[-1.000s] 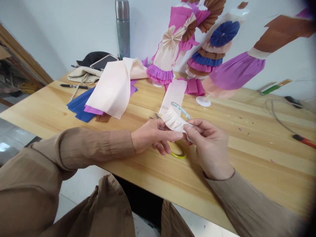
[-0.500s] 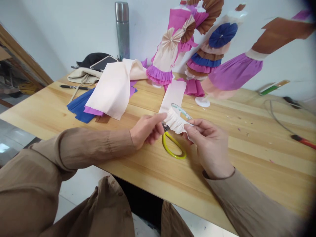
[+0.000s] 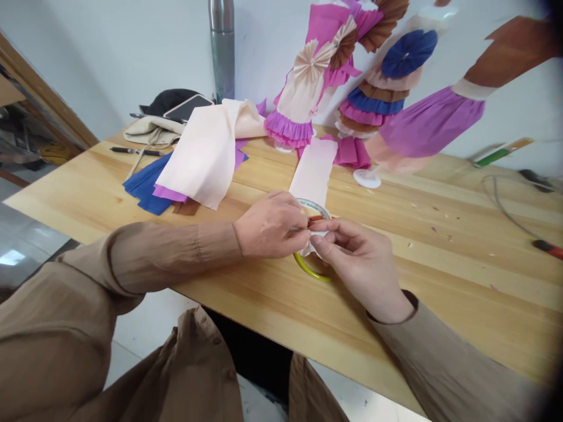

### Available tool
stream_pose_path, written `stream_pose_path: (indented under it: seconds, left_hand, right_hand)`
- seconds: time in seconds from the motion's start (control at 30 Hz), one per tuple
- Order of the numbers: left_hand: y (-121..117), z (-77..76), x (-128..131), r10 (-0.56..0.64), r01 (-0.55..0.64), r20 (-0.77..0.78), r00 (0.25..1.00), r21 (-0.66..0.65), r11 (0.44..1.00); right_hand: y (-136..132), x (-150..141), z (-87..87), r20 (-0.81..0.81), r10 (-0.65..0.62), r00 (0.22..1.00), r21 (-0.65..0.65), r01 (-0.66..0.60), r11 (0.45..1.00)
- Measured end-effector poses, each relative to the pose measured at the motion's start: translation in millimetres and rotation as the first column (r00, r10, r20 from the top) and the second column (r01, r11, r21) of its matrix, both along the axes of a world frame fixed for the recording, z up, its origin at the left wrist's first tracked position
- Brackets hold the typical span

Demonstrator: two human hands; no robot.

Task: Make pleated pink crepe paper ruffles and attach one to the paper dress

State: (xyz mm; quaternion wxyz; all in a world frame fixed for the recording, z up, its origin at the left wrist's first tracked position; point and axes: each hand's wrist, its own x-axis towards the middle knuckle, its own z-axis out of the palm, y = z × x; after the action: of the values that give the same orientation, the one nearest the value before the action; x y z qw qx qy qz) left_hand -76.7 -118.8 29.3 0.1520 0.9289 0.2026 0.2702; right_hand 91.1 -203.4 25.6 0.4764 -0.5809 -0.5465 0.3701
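Note:
Between my two hands is a small gathered strip of white crepe paper [image 3: 309, 245], mostly hidden by fingers. My left hand [image 3: 276, 227] is closed, back upward, its fingertips pinching the left end of the strip. My right hand [image 3: 367, 264] pinches the right end between thumb and forefinger. Just behind the fingertips shows the rim of a tape roll [image 3: 317, 206], with print on it. Below the strip a yellow scissors handle [image 3: 313, 274] lies on the table, partly covered. A flat pale pink paper strip [image 3: 314, 167] stretches away behind the hands.
Pale, purple and blue paper sheets [image 3: 197, 155] lie left, near a pen [image 3: 136, 151], phone [image 3: 188, 109] and steel flask [image 3: 222, 58]. Along the wall stand dolls in paper dresses [image 3: 299, 99]. A green-handled tool [image 3: 501, 153] and a cable [image 3: 501, 202] are at right.
My left hand has turned over and moved right, its fingers now meeting my right fingertips at the gathered paper. Less of the strip shows. The whole view has shifted slightly.

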Motion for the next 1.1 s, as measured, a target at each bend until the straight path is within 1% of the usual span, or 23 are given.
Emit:
stream_pose_path:
  seconds: [0.03,0.1,0.23,0.33,0.43,0.57,0.7,0.77,0.83,0.93,1.0,1.1]
  left_hand:
    - [-1,-1.0,0,0.004,-0.004,-0.037,0.999,0.016,1.0]
    - [-2,-1.1,0,-0.022,0.025,-0.094,0.995,0.026,0.999]
    - [-3,0.3,1,-0.024,0.025,-0.09,0.996,0.016,1.0]
    - [-5,1.1,0,0.022,-0.012,-0.095,0.995,0.099,0.995]
    - [-7,1.4,-1,0.029,-0.007,-0.113,0.993,0.193,0.981]
    - [-4,-0.4,-1,0.007,0.019,-0.129,0.992,0.2,0.98]
    - [0,-3.9,1,-0.02,0.044,-0.123,0.992,0.197,0.979]
    - [0,-5.6,1,-0.021,0.048,-0.122,0.992,0.222,0.974]
    - [-1,-7.6,1,-0.018,0.048,-0.116,0.993,0.263,0.964]
    - [-3,-10.9,0,-0.029,0.048,-0.061,0.998,0.326,0.944]
    - [-4,-12.8,-1,-0.043,0.05,-0.029,0.999,0.346,0.937]
    - [-5,-13.5,-1,-0.035,0.042,-0.027,0.999,0.348,0.937]
  right_hand:
    - [0,0,0.3,0.003,0.002,1.0,0.0,-0.002,1.0]
    - [1,1,1.6,0.014,0.015,1.0,0.01,-0.016,1.0]
    - [2,3,3.7,0.046,0.107,0.993,0.023,-0.109,0.994]
    - [2,6,2.2,0.096,0.147,0.984,0.026,-0.15,0.988]
    - [2,9,-0.1,0.204,0.151,0.967,0.04,-0.163,0.986]
    - [0,10,0.5,0.32,0.127,0.939,0.077,-0.16,0.984]
    - [-3,9,2.4,0.352,0.089,0.932,0.097,-0.13,0.987]
    - [-5,9,3.1,0.387,0.064,0.92,0.12,-0.119,0.986]
    - [-6,9,3.9,0.459,0.021,0.888,0.165,-0.109,0.98]
    - [-8,8,5.0,0.54,-0.041,0.84,0.217,-0.092,0.972]
    - [-8,7,5.6,0.557,-0.058,0.828,0.223,-0.082,0.971]
    - [-7,5,7.1,0.566,-0.058,0.823,0.206,-0.073,0.976]
